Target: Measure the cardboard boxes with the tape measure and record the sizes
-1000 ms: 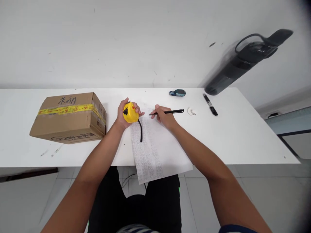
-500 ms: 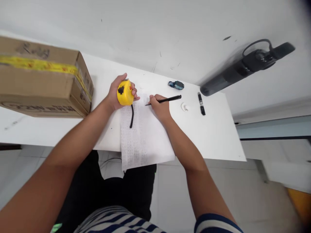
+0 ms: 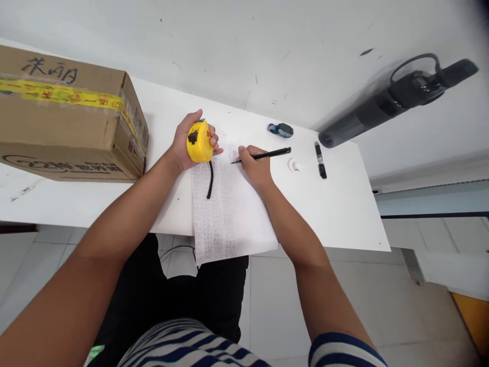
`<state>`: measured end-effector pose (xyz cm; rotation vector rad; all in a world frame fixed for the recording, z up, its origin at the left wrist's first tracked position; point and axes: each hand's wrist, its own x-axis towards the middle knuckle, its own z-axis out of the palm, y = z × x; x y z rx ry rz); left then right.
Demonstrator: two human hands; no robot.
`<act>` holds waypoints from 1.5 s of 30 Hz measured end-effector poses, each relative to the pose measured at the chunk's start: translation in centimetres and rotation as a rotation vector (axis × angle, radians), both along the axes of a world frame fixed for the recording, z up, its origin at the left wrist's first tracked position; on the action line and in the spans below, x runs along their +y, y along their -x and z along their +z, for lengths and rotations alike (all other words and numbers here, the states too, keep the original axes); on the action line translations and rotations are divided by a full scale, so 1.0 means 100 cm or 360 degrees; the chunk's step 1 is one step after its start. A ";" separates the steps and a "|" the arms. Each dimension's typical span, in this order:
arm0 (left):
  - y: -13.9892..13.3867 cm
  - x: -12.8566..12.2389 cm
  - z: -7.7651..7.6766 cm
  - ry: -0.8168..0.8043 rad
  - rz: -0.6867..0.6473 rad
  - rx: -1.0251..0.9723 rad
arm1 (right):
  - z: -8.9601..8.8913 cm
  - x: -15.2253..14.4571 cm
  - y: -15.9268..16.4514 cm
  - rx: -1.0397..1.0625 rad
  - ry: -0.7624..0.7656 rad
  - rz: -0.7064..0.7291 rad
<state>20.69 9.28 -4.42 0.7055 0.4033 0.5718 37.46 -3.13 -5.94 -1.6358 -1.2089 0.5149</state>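
Observation:
My left hand (image 3: 182, 140) is wrapped round a yellow tape measure (image 3: 200, 143), whose black wrist strap hangs down over the paper. Beneath both hands lies a white sheet of paper (image 3: 244, 219) with rows of small dark marks, its lower end reaching past the table's front edge. A slim black pen (image 3: 273, 153) is pinched in my right hand (image 3: 256, 165), with its tip at the upper part of the sheet. Whether the tip touches the paper I cannot tell.
A taped cardboard box (image 3: 61, 122) stands on the white table (image 3: 336, 214) at left. To the right are a small blue car-shaped object (image 3: 280, 130), a white curved piece (image 3: 294, 165) and a black-and-silver pen-like item (image 3: 320, 160). A dark bottle (image 3: 367, 112) stands by the wall.
The whole view has shifted slightly and become sharper. Both hands keep their holds on the tape measure and the pen, with little movement over the paper.

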 end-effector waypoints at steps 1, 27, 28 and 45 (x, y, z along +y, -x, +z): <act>0.000 0.000 0.000 0.0007 -0.0015 -0.0016 | -0.001 0.000 0.000 0.0008 -0.0016 -0.0032; 0.006 -0.007 0.012 0.0023 -0.0008 0.0098 | 0.006 0.002 0.004 0.0235 -0.0111 -0.0126; 0.006 -0.006 0.012 0.0017 -0.0009 0.0094 | 0.006 0.002 0.004 0.0241 -0.0117 -0.0135; 0.006 -0.007 0.013 0.0041 -0.0028 0.0039 | 0.006 0.001 0.003 0.0178 -0.0119 -0.0155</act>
